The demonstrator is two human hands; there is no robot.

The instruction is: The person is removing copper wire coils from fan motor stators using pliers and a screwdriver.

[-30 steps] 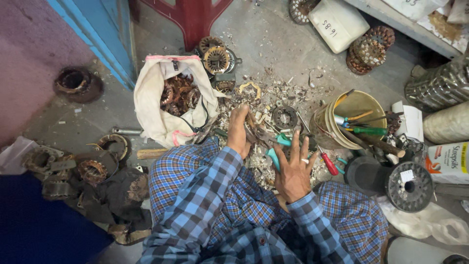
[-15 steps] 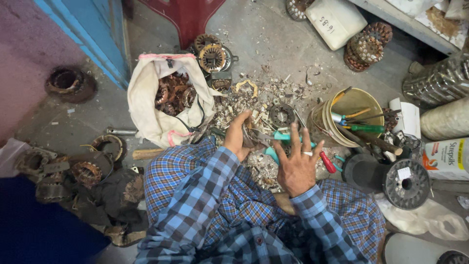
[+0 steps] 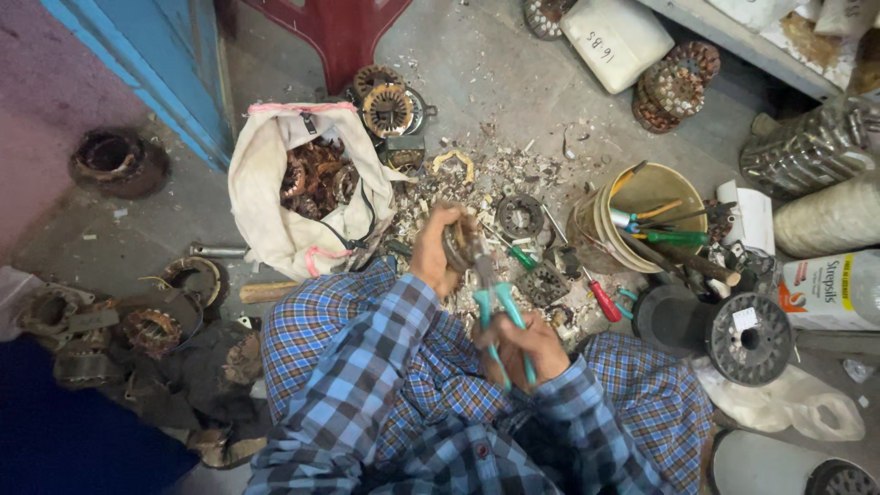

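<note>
A cream cloth sack [image 3: 275, 197] of copper scrap lies open on the floor to your left; a white jug [image 3: 616, 38] sits top centre, and a white package with a red-edged label [image 3: 830, 291] at far right. Your left hand [image 3: 437, 249] clasps a round motor part [image 3: 458, 243]. Your right hand [image 3: 524, 346] squeezes teal-handled pliers [image 3: 495, 302] that bite it.
</note>
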